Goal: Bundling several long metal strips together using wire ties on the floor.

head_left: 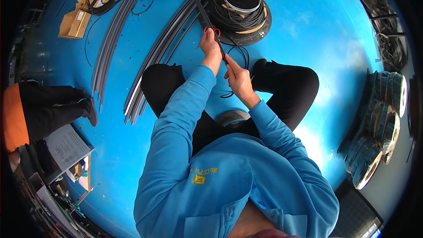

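Right of hands [240, 84], broad floor [341, 64]

long straight black strip [200, 9], held aslant, reaching right hand [239, 80]; red-looped tool [217, 31] alongside, partly hidden

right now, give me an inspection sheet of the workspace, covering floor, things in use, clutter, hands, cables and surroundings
Surface: blue floor, shiny, with bright reflections.
Things in use: long black strip running to both hands; red handles, apparently scissors, at the left hand.
Clutter: long rods in two bundles; open cardboard box at upper left.
Left hand: closed at the strip; exact grip partly hidden.
Right hand: fingers on the strip's lower end.
Cables: black cable wound on a spool; loose loops near the right hand.
Surroundings: another person's legs at left; stacked reels at right.
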Tool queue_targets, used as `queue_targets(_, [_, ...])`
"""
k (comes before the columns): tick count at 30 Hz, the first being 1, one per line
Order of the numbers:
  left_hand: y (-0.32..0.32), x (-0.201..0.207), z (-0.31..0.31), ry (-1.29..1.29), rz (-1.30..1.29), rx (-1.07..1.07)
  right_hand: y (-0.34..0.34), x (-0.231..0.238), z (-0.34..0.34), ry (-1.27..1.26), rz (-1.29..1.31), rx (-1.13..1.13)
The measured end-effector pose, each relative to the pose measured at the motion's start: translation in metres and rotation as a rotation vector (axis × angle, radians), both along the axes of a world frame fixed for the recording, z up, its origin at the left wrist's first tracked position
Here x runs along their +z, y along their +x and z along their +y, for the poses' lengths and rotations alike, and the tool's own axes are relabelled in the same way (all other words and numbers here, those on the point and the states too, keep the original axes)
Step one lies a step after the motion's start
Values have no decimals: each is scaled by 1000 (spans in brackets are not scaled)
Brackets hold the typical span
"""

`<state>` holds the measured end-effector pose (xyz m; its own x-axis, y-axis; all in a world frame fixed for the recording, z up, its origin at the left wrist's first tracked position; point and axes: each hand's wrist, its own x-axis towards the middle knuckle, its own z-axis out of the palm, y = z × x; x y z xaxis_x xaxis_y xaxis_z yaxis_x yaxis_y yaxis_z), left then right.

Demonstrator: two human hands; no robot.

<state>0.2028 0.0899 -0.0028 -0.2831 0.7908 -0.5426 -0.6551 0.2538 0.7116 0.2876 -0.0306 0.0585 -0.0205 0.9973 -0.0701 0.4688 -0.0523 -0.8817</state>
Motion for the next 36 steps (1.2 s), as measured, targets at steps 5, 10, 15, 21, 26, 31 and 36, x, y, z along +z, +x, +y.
queue_targets(5, [7,8,-5,18,97,26,-1,4,-1,-10,81,-56])
queue_targets(10, [4,12,-2,31,85,33,2,-1,-5,-9,85,-46])
queue_targets(15, [7,7,-6,44,157,16,-2,0,11,23,138,-65])
queue_targets(21, [2,10,-2,47,97,9,-1,6,-2,-123,124,-66])
queue_targets(26, [4,9,-4,37,124,1,2,1,10,-74,65,-47])
queue_targets(31, [4,6,-1,31,146,1,-2,8,3,-138,159,-63])
queue_targets(36, [5,3,-2,61,190,34,0,5,2,-128,79,-44])
